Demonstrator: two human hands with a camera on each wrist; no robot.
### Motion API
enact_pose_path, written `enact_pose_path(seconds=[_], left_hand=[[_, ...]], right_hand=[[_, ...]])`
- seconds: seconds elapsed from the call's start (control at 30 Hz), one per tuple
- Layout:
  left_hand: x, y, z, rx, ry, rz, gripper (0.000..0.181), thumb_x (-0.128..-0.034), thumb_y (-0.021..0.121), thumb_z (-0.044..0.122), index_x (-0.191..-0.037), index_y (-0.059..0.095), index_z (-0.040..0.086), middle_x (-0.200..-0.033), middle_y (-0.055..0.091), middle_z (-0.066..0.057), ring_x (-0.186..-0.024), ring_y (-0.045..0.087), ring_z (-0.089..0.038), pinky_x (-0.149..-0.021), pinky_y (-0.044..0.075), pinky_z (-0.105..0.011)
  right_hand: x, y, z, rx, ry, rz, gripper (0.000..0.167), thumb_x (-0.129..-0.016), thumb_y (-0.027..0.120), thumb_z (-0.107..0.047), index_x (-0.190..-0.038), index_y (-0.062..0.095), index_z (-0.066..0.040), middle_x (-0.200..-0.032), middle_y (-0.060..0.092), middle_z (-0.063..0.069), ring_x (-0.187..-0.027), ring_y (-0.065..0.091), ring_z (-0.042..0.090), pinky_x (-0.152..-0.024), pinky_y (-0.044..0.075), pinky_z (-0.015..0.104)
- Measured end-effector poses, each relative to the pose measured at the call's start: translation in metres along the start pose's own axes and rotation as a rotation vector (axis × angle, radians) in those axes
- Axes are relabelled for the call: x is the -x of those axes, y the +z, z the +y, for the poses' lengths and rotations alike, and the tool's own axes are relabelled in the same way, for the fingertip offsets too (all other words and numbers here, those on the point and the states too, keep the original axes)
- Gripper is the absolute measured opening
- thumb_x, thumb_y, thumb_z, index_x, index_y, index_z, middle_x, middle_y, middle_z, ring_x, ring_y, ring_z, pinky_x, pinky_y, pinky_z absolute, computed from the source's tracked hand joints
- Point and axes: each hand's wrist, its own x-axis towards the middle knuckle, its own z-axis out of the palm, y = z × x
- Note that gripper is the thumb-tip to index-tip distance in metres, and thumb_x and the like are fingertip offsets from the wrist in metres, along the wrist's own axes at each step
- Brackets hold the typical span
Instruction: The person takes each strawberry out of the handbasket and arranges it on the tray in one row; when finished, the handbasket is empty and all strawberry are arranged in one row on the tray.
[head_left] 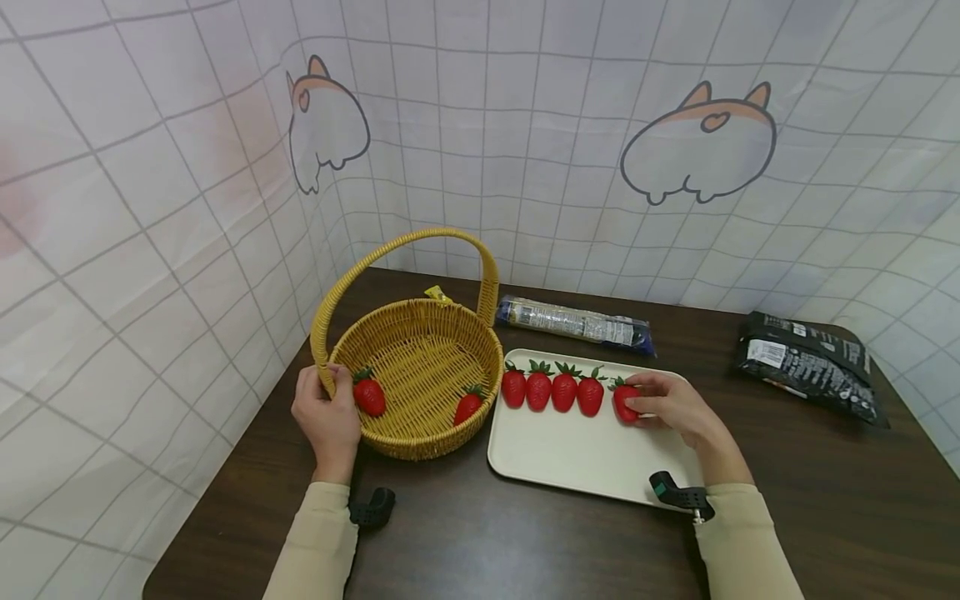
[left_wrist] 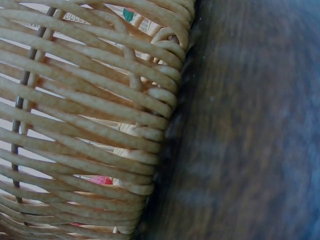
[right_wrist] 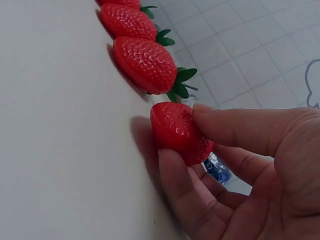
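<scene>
My right hand (head_left: 671,407) pinches a red strawberry (right_wrist: 180,132) between thumb and fingers over the cream tray (head_left: 555,454). Left of it, several strawberries (head_left: 564,390) lie in a row along the tray's far side, green leaves pointing away from me. My left hand (head_left: 327,412) grips the yellow woven basket (head_left: 420,446) at the near foot of its tall handle. Inside the basket one strawberry (head_left: 369,394) leans by the left wall and another strawberry (head_left: 468,405) by the right. The left wrist view has only the basket's weave (left_wrist: 85,110) and the table; that hand is hidden there.
Behind the tray lies a long clear-and-blue plastic package (head_left: 576,323). A black bag with a white label (head_left: 810,367) rests at the right of the dark wooden table (head_left: 480,533). A small yellow wrapper (head_left: 437,293) shows behind the basket. Tiled-pattern cloth hangs at the back and sides.
</scene>
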Motion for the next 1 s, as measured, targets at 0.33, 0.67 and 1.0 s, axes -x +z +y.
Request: enact_pose_path(seconds=[0.33, 0.67, 1.0], left_hand=[[-0.001, 0.000, 0.000, 0.002, -0.007, -0.002, 0.014, -0.0894, 0.058, -0.006, -0.077, 0.060, -0.011, -0.081, 0.056, -0.022, -0.072, 0.045, -0.005, -0.064, 0.033, -0.025], [-0.001, 0.003, -0.039, -0.014, -0.017, -0.010, 0.012, -0.0891, 0.063, -0.003, -0.077, 0.064, -0.004, -0.082, 0.059, -0.014, -0.072, 0.046, -0.005, -0.064, 0.034, -0.026], [0.000, 0.002, -0.039, -0.011, -0.015, -0.012, 0.015, -0.0907, 0.063, 0.003, -0.077, 0.064, -0.002, -0.082, 0.058, -0.012, -0.071, 0.046, -0.005, -0.064, 0.034, -0.025]], right_hand=[[-0.001, 0.004, 0.000, 0.030, -0.017, 0.028, 0.051, -0.089, 0.070, -0.009, -0.134, 0.050, 0.005, -0.120, 0.055, 0.023, -0.095, 0.059, 0.025, -0.077, 0.057, 0.038], [-0.002, 0.008, 0.000, 0.016, -0.021, 0.041, 0.050, -0.088, 0.072, -0.010, -0.132, 0.052, 0.004, -0.117, 0.056, 0.022, -0.090, 0.061, 0.022, -0.076, 0.057, 0.036], [-0.003, 0.009, 0.001, 0.002, -0.021, 0.035, 0.051, -0.089, 0.071, -0.013, -0.133, 0.050, 0.004, -0.117, 0.056, 0.021, -0.088, 0.063, 0.020, -0.077, 0.057, 0.036]])
